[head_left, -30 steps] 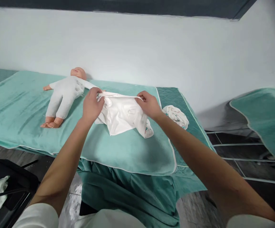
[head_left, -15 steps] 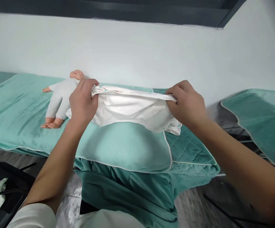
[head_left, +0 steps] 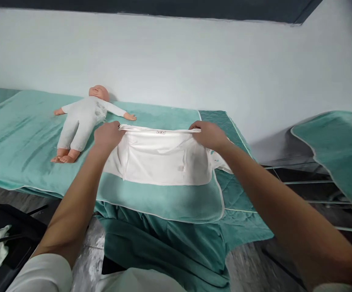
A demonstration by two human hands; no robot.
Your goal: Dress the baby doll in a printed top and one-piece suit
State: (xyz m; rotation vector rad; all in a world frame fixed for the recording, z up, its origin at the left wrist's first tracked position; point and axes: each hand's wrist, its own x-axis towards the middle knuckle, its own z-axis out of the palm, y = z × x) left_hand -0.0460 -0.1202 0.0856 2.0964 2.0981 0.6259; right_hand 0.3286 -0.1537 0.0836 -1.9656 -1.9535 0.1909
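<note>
A white baby shirt (head_left: 157, 158) is stretched between my hands over the bed, its plain inner side facing me. A small printed label shows at its far edge, and a patterned sleeve pokes out beside my right forearm. My left hand (head_left: 107, 136) is closed on the far left corner of the shirt. Pinched in my right hand (head_left: 209, 136) is the far right corner. To the left of my left hand, a baby doll (head_left: 81, 115) in a white body suit lies on its back, arms spread.
A light green blanket (head_left: 26, 138) covers the bed, with a darker quilted cover (head_left: 239, 192) under it at the right. A white wall rises behind. Another green-covered surface (head_left: 343, 150) stands at right, and a black chair (head_left: 14, 239) with white cloth at lower left.
The shirt has come down onto the blanket and its inner side has opened out flatter towards me. Both hands have lowered, the right one also moving left. The doll's other arm now shows.
</note>
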